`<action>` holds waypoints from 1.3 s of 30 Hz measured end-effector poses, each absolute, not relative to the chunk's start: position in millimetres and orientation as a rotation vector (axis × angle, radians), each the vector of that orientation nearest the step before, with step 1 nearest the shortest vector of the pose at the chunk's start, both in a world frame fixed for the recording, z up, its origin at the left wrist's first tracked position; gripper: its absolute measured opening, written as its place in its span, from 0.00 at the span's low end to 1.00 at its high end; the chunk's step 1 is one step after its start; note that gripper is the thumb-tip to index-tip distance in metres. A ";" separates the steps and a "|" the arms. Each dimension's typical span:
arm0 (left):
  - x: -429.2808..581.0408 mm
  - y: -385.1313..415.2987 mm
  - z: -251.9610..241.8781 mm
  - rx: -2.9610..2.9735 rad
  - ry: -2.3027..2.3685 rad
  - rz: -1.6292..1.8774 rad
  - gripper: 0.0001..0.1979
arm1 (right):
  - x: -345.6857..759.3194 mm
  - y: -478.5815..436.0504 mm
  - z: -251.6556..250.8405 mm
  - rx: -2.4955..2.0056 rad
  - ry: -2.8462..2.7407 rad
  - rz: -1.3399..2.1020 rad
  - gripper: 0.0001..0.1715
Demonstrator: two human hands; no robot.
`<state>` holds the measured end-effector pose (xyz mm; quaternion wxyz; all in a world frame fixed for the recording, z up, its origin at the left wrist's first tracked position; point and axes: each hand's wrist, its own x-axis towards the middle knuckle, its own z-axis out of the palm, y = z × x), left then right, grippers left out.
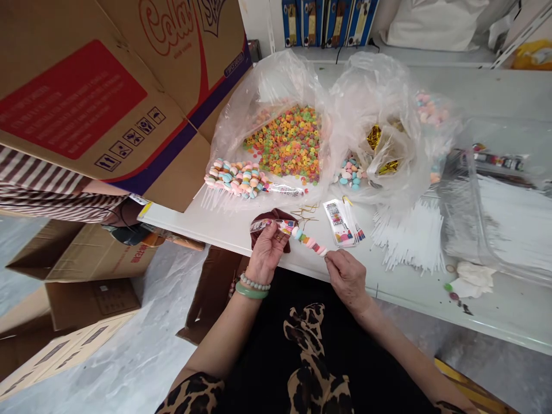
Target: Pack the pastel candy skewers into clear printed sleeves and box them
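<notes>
My left hand (265, 250) pinches a small printed plastic wrapper (282, 225) above a dark reddish-brown cloth-like piece (260, 223). From the wrapper's opening a candy skewer (311, 242) slants down to the right, its pastel and coloured pieces threaded in a row. The fingers of my right hand (347, 277) are closed around the skewer's lower end. Just beyond the hands lie gold twist ties (307, 213) and a stack of printed wrappers (337, 223). Several threaded candy skewers (237, 179) are heaped at the back left.
Behind stand a clear bag of ring candies (284, 144) and another plastic bag (375, 86) with gold strips. White sticks (409, 236) lie to the right, beside a clear tub (483, 230). A large carton (172, 103) looms at left, near a person's striped sleeve (43, 178).
</notes>
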<state>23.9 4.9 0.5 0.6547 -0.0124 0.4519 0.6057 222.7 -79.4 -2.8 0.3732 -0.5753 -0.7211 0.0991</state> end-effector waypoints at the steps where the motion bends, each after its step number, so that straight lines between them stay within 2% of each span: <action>1: 23.5 4.5 0.2 0.023 1.013 1.402 0.04 | 223.9 -79.4 -2.1 -1.476 -1.863 0.215 0.11; 5: 20.4 3.9 0.1 0.259 1.038 1.441 0.11 | 229.1 -79.3 -0.2 -1.460 -1.922 0.102 0.11; 7: 18.9 4.0 0.5 0.325 1.056 1.430 0.13 | 230.6 -79.0 1.1 -1.444 -1.908 0.163 0.10; 16: 18.6 3.0 0.4 0.335 1.061 1.335 0.15 | 227.9 -72.6 10.6 -1.471 -1.231 1.212 0.08; 21: 17.2 2.2 -1.6 0.351 1.044 1.324 0.13 | 224.1 -67.9 8.9 -1.366 -0.820 1.549 0.09; 32: 18.2 4.4 1.5 0.087 1.003 1.371 0.03 | 224.6 -69.2 13.5 -1.388 -0.968 1.482 0.07; 39: 17.6 6.4 3.2 -0.041 0.923 1.379 0.03 | 223.5 -68.3 17.9 -1.392 -1.011 1.496 0.08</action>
